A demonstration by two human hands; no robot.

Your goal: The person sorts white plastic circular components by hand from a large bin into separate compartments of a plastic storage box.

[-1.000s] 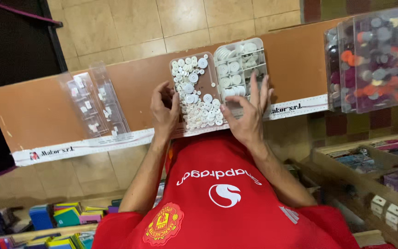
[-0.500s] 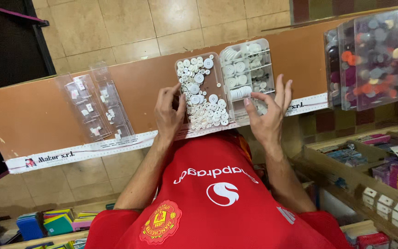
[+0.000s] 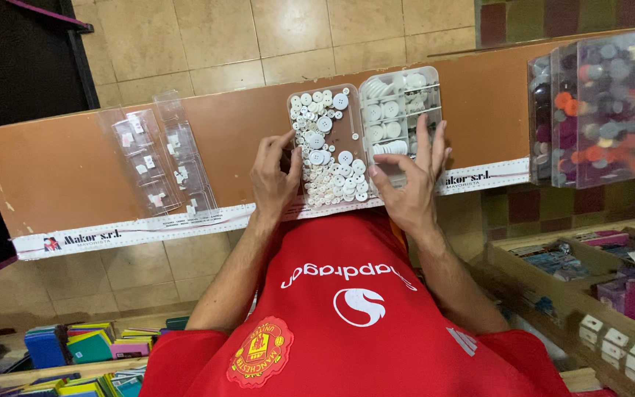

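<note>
While both hands work at the centre of the frame, the open clear plastic box [image 3: 365, 132] lies flat on the brown counter [image 3: 60, 173], its near edge at the white measuring strip [image 3: 126, 231] that runs along the counter's front. The box's left half is a lid tray covered with loose white buttons [image 3: 328, 165]; its right half is divided into compartments holding sorted white buttons [image 3: 391, 110].

The left hand [image 3: 273, 180] rests against the left edge of the tray, fingers curled, thumb near the loose buttons; whether it pinches a button cannot be told. The right hand [image 3: 409, 184] lies over the lower part of the compartment half, fingers spread and extended upward in the frame, thumb angled toward the loose pile, palm not closed on anything visible.

To the left of centre, two narrow clear compartment cases [image 3: 159, 158] lie at a slant on the counter, well apart from the hands. At the right edge of the frame stands a clear case of coloured buttons [image 3: 604, 103], blurred. The wearer's red shirt [image 3: 354, 316] fills the lower centre. Boxed goods on shelves [image 3: 611, 287] sit at lower right.
</note>
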